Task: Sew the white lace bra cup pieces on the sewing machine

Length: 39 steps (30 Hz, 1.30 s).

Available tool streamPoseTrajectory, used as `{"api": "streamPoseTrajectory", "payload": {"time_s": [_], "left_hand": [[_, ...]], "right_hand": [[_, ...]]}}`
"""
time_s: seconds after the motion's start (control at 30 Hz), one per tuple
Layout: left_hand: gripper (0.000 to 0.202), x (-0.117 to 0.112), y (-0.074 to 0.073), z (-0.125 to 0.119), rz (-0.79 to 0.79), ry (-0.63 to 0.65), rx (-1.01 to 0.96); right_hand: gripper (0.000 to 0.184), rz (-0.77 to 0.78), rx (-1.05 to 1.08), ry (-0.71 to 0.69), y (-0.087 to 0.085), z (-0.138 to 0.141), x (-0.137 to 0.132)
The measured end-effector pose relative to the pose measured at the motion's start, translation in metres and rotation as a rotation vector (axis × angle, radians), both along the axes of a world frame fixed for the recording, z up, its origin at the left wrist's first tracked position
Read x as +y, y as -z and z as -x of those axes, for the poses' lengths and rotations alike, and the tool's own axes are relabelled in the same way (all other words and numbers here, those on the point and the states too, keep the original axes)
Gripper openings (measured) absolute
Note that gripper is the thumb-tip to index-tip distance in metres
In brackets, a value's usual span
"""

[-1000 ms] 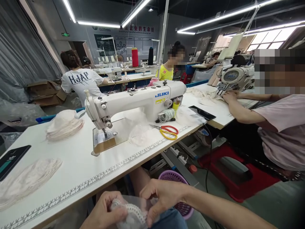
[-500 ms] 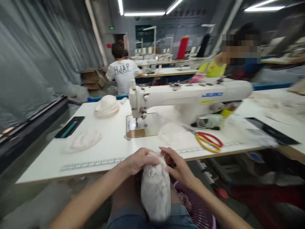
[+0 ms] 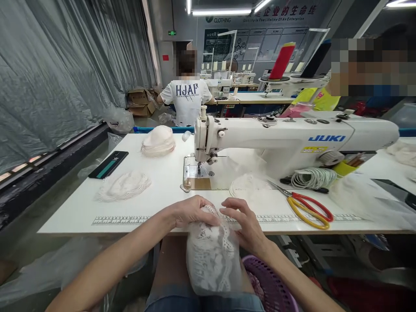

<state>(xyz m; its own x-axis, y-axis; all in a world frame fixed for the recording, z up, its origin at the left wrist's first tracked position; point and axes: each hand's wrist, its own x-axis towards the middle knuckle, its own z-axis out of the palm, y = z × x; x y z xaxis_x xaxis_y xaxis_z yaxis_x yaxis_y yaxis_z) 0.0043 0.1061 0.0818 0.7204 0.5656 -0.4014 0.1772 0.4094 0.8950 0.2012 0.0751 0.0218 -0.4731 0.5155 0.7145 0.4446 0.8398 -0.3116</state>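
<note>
My left hand (image 3: pixel 197 211) is closed on the top end of a bundle of white lace (image 3: pixel 212 255), thumb across its front. The bundle hangs over my lap at the table's front edge, with patterned bands and sheer mesh showing. At its right side is my right hand (image 3: pixel 245 223), its fingers curved and apart; the thumb side is partly hidden behind the lace. Beyond both hands stands a white sewing machine (image 3: pixel 260 134), its needle area to the left. Red-and-yellow-handled scissors (image 3: pixel 308 210) lie on the table to the right.
On the white table (image 3: pixel 74 203) lie a stack of pale fabric cups (image 3: pixel 158 141), a lace piece (image 3: pixel 125 186), a dark flat case (image 3: pixel 108 164) and coiled cord (image 3: pixel 313 178). A purple basket (image 3: pixel 276 286) stands below, right of my legs. Two people sit beyond the machine.
The view has turned left and sharpened. My left hand keeps its hold on the lace, which now spreads wider. My right hand's fingers have lifted a little away from its top.
</note>
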Motion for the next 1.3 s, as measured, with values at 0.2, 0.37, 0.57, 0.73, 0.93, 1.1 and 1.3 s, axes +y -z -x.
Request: {"api": "streamPoseTrajectory", "payload": {"time_s": [0.2,0.37,0.57,0.73,0.93,1.1,1.3], "left_hand": [[0.023,0.014,0.005,0.01,0.001,-0.012,0.056],[0.026,0.025,0.004,0.012,-0.008,-0.019,0.1],[0.027,0.054,-0.001,0.039,-0.181,-0.04,0.163],[0.024,0.097,0.002,0.047,-0.719,-0.079,0.478],[0.019,0.123,0.018,0.024,-1.066,-0.246,0.707],[0.021,0.1,0.031,0.024,-1.301,-0.103,0.718],[0.018,0.087,0.039,0.031,-1.472,0.027,0.762]], "right_hand": [[0.025,-0.039,-0.057,-0.014,-0.009,-0.001,0.001],[0.021,-0.077,-0.098,-0.036,-0.014,0.008,0.012],[0.023,-0.138,-0.135,-0.016,-0.019,0.023,0.036],[0.023,-0.141,-0.256,-0.017,-0.016,0.038,0.068],[0.026,-0.079,-0.273,0.062,0.0,0.045,0.099],[0.024,-0.032,-0.246,0.069,0.004,0.042,0.101],[0.027,-0.022,-0.256,0.07,0.001,0.042,0.099]]}}
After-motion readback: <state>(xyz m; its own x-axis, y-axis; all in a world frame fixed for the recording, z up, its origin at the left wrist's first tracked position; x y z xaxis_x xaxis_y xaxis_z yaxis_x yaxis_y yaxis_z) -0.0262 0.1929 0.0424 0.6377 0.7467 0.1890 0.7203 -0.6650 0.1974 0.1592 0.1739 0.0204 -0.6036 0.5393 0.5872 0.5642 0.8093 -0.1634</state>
